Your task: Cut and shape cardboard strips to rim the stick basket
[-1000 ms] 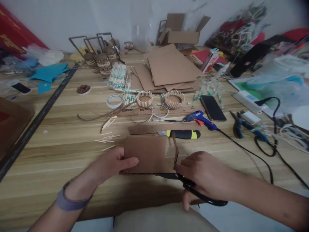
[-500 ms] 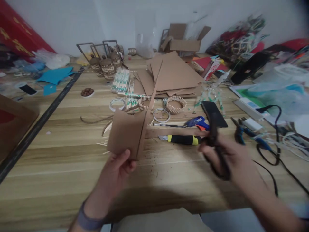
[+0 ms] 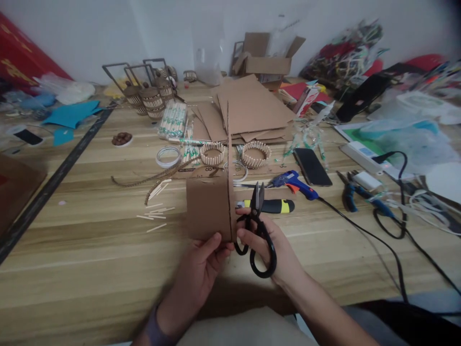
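Observation:
My left hand (image 3: 203, 262) pinches the lower edge of a brown cardboard piece (image 3: 208, 206), thumb on the near face. A long narrow cardboard strip (image 3: 230, 168) runs along the right side of that piece, pointing away from me; whether the two are joined I cannot tell. My right hand (image 3: 277, 245) has its fingers in the handle loops of black scissors (image 3: 256, 211), whose blades are slightly apart and point up and away. The scissors are just right of the strip. Behind them on the table lies a yellow and black utility knife (image 3: 277, 206).
A blue glue gun (image 3: 295, 182) with its cord, a phone (image 3: 311, 166) and pliers (image 3: 355, 194) lie to the right. Stick rings (image 3: 256, 154), tape rolls (image 3: 168, 156) and cardboard sheets (image 3: 257, 105) are farther back. Loose sticks (image 3: 156, 211) lie left.
My right hand has brought the scissors leftward, close to the cardboard strip. My left hand has moved right with the cardboard, and the strip now points more straight ahead.

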Available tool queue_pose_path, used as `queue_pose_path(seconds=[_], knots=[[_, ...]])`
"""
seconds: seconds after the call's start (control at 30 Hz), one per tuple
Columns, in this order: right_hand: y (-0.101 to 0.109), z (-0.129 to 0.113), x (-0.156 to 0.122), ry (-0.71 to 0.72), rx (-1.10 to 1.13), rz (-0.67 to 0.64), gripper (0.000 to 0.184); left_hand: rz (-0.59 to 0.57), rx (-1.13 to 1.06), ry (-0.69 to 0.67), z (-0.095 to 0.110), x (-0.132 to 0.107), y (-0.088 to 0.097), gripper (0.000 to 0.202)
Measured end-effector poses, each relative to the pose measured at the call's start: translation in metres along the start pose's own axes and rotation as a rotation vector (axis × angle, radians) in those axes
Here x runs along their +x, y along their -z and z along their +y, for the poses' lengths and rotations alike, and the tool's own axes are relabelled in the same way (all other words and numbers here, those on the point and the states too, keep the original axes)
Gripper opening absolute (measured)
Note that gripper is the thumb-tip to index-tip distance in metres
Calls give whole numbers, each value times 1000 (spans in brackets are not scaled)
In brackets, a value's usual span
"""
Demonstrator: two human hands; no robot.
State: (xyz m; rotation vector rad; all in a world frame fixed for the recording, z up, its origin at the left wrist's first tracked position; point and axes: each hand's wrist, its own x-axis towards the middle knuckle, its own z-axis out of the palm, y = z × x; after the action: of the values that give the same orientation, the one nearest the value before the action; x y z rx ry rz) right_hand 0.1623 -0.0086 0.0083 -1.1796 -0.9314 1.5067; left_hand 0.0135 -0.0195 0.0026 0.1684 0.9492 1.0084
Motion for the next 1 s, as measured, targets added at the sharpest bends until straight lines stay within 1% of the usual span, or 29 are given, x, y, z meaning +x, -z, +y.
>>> queue_pose_path(seconds=[0.1, 0.17, 0.27, 0.33, 0.43, 0.5, 0.57, 0.6, 0.7, 0.77, 0.83, 0.9, 1.0], knots=[[0, 4, 3, -39, 68, -34, 40, -46, 41, 29, -1, 0, 1, 32], [2, 5, 6, -65, 139, -62, 40, -63, 62, 32, 1, 1, 6, 36], [8, 5, 9, -95, 235, -100, 42, -37, 78, -53, 4, 3, 16, 41], [11, 7, 10, -130, 284, -154, 45, -41, 116, -83, 4, 4, 22, 43], [12, 12, 11, -179, 312, -247, 49, -109, 171, -24, 2, 4, 27, 45], [13, 14, 12, -154, 266, -251, 47, -119, 156, -13, 3, 3, 27, 46], [16, 14, 12, -73, 189, -246, 45, -69, 125, -59, 6, 4, 26, 46], [19, 13, 10, -27, 144, -266, 46, -27, 110, -95, 9, 4, 26, 46], [33, 7, 1, 58, -44, -414, 61, 88, 73, -179, 20, 6, 26, 45], [40, 3, -9, 47, -209, -513, 70, 128, 53, -204, 27, 8, 25, 46], [42, 0, -19, 21, -337, -574, 73, 142, 40, -218, 30, 9, 22, 47], [39, -1, -25, 8, -401, -594, 74, 144, 36, -219, 29, 10, 18, 47], [29, -1, -26, 23, -427, -554, 78, 138, 49, -200, 24, 10, 14, 48]])
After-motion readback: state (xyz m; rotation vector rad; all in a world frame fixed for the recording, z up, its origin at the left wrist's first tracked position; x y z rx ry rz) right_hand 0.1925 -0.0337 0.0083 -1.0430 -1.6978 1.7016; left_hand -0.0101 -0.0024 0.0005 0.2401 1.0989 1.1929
